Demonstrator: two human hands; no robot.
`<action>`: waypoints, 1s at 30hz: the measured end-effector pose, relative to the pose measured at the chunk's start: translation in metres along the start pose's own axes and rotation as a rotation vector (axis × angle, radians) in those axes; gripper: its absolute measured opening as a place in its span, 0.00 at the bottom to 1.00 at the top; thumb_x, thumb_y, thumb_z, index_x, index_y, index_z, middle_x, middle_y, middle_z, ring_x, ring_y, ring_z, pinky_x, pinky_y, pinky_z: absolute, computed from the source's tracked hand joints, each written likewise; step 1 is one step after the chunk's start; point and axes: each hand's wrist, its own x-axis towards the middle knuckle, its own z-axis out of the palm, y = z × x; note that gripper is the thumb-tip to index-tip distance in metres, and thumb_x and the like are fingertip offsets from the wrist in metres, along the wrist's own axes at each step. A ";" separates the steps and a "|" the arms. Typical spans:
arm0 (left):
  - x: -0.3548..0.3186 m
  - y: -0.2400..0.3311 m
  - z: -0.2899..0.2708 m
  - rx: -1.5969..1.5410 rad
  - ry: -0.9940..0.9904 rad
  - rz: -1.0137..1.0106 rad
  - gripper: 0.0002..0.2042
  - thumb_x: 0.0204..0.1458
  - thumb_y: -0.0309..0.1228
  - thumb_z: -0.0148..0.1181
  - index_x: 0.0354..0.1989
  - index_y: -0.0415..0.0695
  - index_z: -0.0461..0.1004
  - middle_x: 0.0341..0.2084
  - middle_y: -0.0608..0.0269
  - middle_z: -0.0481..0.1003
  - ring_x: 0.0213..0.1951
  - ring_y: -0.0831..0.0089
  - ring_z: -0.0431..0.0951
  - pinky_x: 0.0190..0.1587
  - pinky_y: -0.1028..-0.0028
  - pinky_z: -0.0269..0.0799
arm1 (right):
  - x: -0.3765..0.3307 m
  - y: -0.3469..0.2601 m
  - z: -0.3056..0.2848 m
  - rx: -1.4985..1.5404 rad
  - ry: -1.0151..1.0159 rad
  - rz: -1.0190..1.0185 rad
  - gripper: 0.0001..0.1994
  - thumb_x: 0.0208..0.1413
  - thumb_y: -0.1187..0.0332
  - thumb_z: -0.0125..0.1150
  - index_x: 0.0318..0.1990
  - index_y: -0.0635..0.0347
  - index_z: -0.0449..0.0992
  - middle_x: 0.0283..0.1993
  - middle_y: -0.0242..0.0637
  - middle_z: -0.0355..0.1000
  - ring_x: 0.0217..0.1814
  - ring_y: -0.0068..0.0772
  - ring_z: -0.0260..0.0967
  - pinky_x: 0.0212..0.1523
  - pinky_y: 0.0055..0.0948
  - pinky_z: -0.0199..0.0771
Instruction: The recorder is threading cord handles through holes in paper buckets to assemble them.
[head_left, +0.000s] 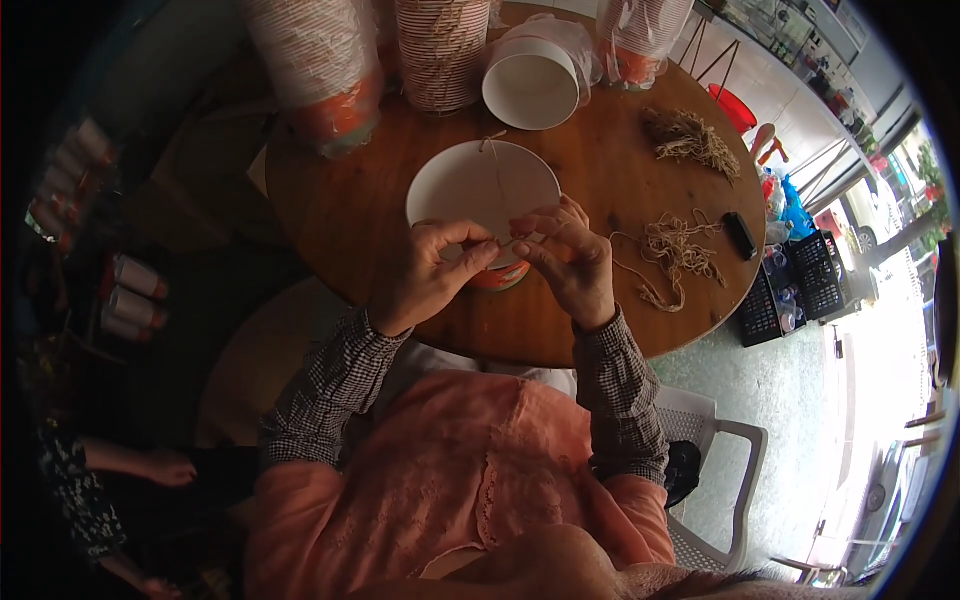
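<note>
One length of thin tan twine [499, 178]: it runs from a small knotted bit at the far rim of a bowl, down across the opening, to the fingertips of both hands. One white-lined round bowl [447, 187] with an orange-patterned outside: upright on the table, directly beneath the hands, near the edge closest to the wearer.

One left hand [425, 272]: thumb and forefinger pinched together at the twine. One right hand [582, 262]: thumb and forefinger brought together near the left fingertips, seemingly on the same twine; we cannot tell how firmly. Both wrists carry dark checked sleeves [622, 385].

One round brown wooden table [600, 165], beneath all of these. To the right we list a loose tangle of tan twine [680, 250], a small black oblong object [740, 236] just beside it, and a thicker tan twine bundle [694, 142] farther back. Beyond the bowl we count one white tub [531, 90] lying tipped, its mouth toward the wearer, and three tall stacks of nested tubs, the left stack [315, 75] in clear plastic.

Off the table, right: one black plastic crate [762, 305] and one pale plastic chair [752, 480].
</note>
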 end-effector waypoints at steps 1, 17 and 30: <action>0.001 0.000 0.000 0.000 0.001 -0.002 0.07 0.55 0.28 0.58 0.32 0.36 0.77 0.28 0.60 0.78 0.34 0.76 0.78 0.37 0.77 0.74 | 0.000 0.001 0.000 0.001 -0.001 0.001 0.10 0.46 0.68 0.69 0.37 0.54 0.80 0.38 0.26 0.77 0.48 0.26 0.70 0.66 0.39 0.47; 0.003 -0.009 -0.006 0.444 -0.033 0.222 0.06 0.56 0.26 0.57 0.37 0.35 0.73 0.31 0.64 0.76 0.36 0.81 0.76 0.39 0.80 0.73 | -0.010 -0.010 0.006 0.030 0.178 0.116 0.03 0.54 0.75 0.59 0.33 0.63 0.71 0.30 0.32 0.72 0.34 0.26 0.68 0.40 0.26 0.68; 0.028 -0.016 -0.009 -0.205 -0.026 -0.061 0.06 0.56 0.29 0.56 0.34 0.38 0.72 0.26 0.71 0.73 0.27 0.85 0.73 0.32 0.83 0.70 | -0.014 -0.020 0.017 -0.276 0.142 -0.049 0.06 0.47 0.76 0.62 0.33 0.59 0.72 0.28 0.36 0.70 0.32 0.40 0.69 0.36 0.35 0.69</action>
